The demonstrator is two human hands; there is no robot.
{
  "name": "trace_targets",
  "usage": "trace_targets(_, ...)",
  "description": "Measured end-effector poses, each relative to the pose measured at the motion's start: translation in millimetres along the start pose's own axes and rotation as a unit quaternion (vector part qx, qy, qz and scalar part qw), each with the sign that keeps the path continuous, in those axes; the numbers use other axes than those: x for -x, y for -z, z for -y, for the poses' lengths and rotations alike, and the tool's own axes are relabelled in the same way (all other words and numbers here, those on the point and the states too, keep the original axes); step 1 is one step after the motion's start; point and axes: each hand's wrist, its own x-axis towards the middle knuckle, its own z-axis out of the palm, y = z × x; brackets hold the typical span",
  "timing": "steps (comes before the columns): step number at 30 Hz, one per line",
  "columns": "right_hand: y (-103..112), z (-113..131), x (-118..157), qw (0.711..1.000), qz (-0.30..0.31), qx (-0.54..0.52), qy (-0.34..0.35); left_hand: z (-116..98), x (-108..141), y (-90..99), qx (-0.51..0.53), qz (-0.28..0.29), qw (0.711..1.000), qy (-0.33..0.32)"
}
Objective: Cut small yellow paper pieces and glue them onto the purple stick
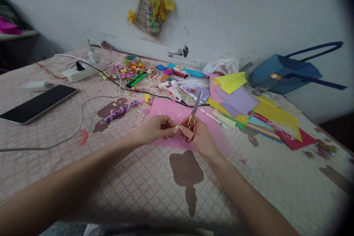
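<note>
Over a pink paper sheet (166, 106) my two hands meet at the fingertips. Scissors (193, 116) with gold-coloured handles hang on my right hand (199, 135), blades pointing up and away. A tiny pale yellow-green scrap (177, 127) shows at the fingertips, pinched by my left hand (156, 129); my right thumb and finger come up against it too. Thin pale slivers lie on the pink sheet. Left of it rests a purple dotted paper roll (121, 111) with a pink strip wound around it.
A glue gun (174, 90), green cutter (136, 80) and small paper cut-outs (124, 72) lie beyond my hands. Coloured papers (238, 97) and a blue bag (284, 72) are at the right. A phone (38, 104), power strip (83, 70) and cables lie left.
</note>
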Motion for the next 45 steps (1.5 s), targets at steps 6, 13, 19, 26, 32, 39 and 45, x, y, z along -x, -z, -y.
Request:
trace_targets(6,1.1,-2.2,0.1,1.000,0.002,-0.028,0.002,1.6,-0.2,-0.9,0.013,-0.001,1.000,0.018)
trace_targets(13,1.3,-1.9,1.7,0.999,0.008,-0.032,-0.009,1.0,0.4,-2.6,-0.021,0.010,1.000,-0.004)
trace_targets(19,0.8,-2.8,1.3,0.999,0.013,-0.037,-0.028,-0.2,2.0,-4.9,-0.058,-0.028,0.996,-0.062)
trace_targets(26,2.2,-2.8,2.6,0.997,0.029,-0.053,-0.044,-2.8,-0.1,-1.0,0.041,-0.005,0.999,0.035)
trace_targets(32,2.6,-5.5,1.6,0.995,0.025,-0.081,-0.050,-3.7,0.3,-0.3,0.055,-0.007,0.997,0.058)
trace_targets(39,3.3,-5.7,1.5,0.996,0.016,-0.073,-0.049,-6.4,1.3,1.2,0.069,0.012,0.995,0.074)
trace_targets(45,3.3,-4.3,2.2,0.997,0.012,-0.058,-0.045,-7.4,2.4,0.9,0.083,0.025,0.993,0.083)
